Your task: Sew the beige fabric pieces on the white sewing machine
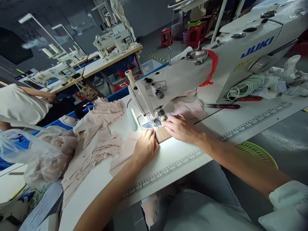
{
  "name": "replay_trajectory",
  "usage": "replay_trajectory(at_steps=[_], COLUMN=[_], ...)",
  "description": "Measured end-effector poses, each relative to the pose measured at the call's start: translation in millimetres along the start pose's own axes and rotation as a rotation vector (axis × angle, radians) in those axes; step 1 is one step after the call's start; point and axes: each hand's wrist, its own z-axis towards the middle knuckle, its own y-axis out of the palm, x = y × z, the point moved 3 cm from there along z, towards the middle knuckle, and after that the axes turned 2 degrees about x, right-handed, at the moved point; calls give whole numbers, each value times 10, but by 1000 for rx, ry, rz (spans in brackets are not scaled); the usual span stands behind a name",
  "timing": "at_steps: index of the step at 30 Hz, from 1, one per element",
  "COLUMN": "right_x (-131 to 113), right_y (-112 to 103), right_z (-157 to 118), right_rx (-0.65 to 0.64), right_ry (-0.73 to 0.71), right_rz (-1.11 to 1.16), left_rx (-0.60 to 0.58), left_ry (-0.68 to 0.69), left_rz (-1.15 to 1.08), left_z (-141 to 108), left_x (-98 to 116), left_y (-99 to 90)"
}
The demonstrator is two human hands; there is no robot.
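Note:
My left hand [145, 146] rests just in front of the sewing machine's needle area, fingers curled and pressed on a pale pink fabric piece [124, 155] that trails out to the left. From the right, my right hand [181, 128] reaches in with its fingertips pinched together beside the presser foot [157, 123]; what lies between them is hidden. A lamp lights the brownish metal plate [163, 134] between both hands. Above them stands the white JUKI sewing machine [178, 78]. Behind the right hand lies more pink fabric [189, 108].
Stacked pink fabric pieces [96, 138] cover the table's left side, beside a plastic bag [51, 154] of fabric. To the right lie thread snips [223, 106], a coil of pale cord [247, 86] and scraps. A green basket [258, 150] sits below the edge. Another person [22, 104] is at far left.

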Motion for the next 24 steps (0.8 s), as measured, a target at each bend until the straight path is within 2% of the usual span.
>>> replay_trajectory(at_steps=[5,13,19,24], right_x=[38,16,144,217], right_y=[6,-12,46,84], right_z=[-16,-34,150,300], right_rx=[-16,-29,-22,-70], right_ry=[13,26,246,378], right_rz=[28,95,420,380], left_rx=[22,30,16,10], left_ry=[-56,-58,-61,-48], left_rz=[-36,-54,-77,-58], left_z=[41,52,61,67], left_x=[-47,-85,-74,-74], left_y=[73,123,119,132])
